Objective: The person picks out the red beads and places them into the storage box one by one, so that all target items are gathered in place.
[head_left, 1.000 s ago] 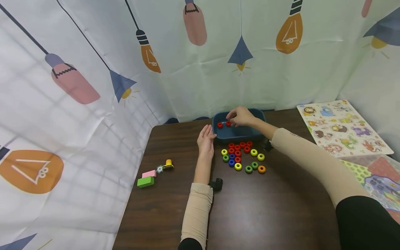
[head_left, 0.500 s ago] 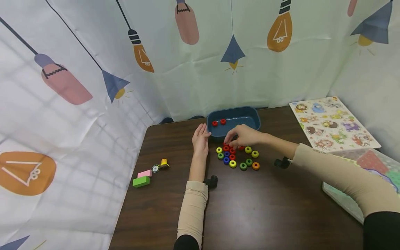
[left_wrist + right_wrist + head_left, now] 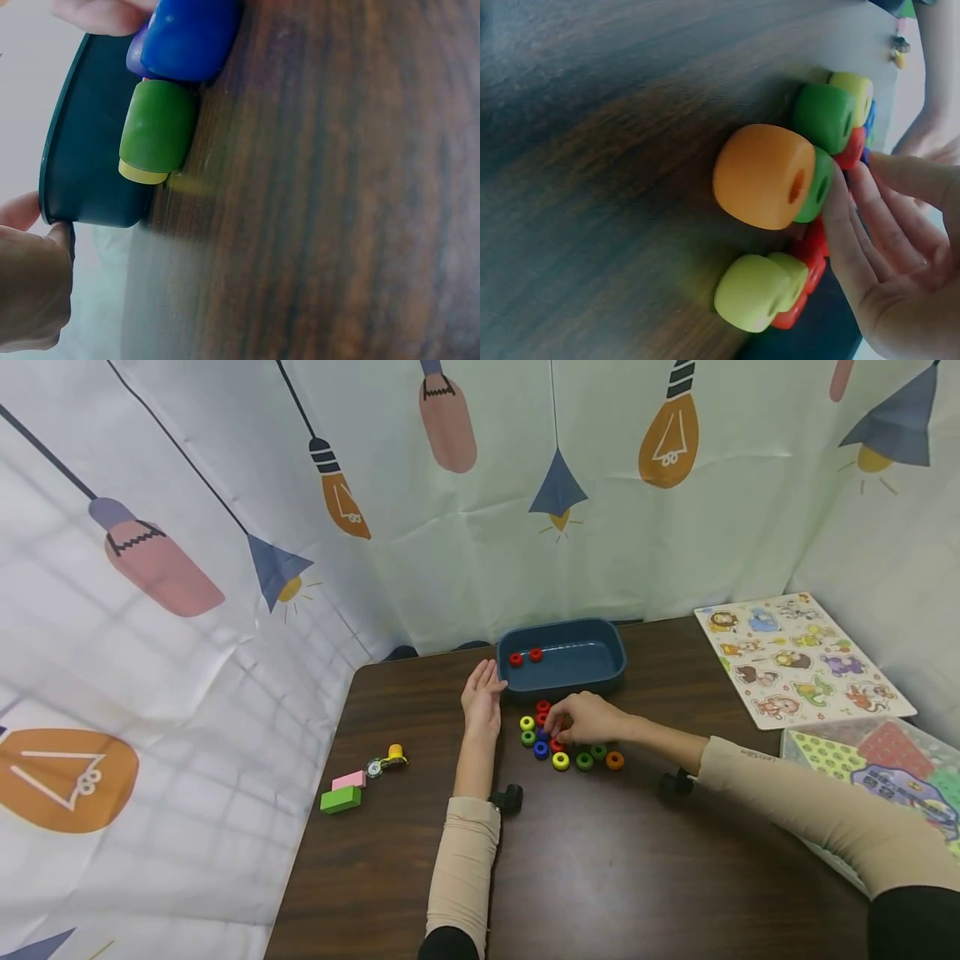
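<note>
In the head view, my left hand (image 3: 482,697) lies beside the left end of a dark blue tray (image 3: 581,664), fingers straight and thumb touching its front corner. Two red ring beads (image 3: 526,657) lie in the tray. My right hand (image 3: 588,718) reaches down into a cluster of ring beads before the tray, partly hiding it. In the right wrist view, its fingertips are close to a red bead (image 3: 850,148) and a blue one; whether they pinch one is hidden. Around them sit an orange bead (image 3: 761,178), green beads (image 3: 823,118) and yellow beads (image 3: 751,292).
Left on the table are a green block (image 3: 341,799), a pink block (image 3: 349,779) and a small yellow-topped toy (image 3: 394,753). An animal picture board (image 3: 795,660) and a clear patterned case (image 3: 892,768) lie at the right. A curtain (image 3: 495,560) hangs behind the table.
My right hand has moved out of the tray and down toward me, into the bead cluster. The two red beads stay in the tray. My left hand keeps its place beside it.
</note>
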`<state>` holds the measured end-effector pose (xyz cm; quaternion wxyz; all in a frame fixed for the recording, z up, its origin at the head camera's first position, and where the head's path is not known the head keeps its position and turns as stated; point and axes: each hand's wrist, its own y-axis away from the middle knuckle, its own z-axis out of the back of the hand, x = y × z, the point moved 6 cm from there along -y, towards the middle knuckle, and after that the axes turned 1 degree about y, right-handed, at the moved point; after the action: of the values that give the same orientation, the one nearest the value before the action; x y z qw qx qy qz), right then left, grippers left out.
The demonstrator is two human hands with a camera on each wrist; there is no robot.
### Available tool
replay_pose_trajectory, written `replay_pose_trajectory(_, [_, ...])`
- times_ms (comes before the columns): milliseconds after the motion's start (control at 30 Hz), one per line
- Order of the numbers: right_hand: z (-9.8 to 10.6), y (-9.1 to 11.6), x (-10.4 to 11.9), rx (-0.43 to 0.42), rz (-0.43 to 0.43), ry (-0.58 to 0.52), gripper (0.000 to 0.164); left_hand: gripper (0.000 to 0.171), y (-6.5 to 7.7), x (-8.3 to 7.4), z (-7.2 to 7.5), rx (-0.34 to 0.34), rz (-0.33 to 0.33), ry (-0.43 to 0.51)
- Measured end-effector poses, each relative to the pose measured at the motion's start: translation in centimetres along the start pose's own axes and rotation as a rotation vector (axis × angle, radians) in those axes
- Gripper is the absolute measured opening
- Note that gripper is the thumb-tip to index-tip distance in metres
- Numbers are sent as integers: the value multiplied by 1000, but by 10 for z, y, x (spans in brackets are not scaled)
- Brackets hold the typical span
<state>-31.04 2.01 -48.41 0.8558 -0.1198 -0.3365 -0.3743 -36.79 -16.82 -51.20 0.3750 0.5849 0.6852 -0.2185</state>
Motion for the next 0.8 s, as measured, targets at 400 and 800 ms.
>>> replay_pose_trajectory(400, [-11,-2,0,5,-93,-83,13,67,-2,-4,1,5,-8,26])
replay_pose_trajectory(800, [-6,-4,-4,27,-175,-376,14,65,2,-2,-1,16,-11,15])
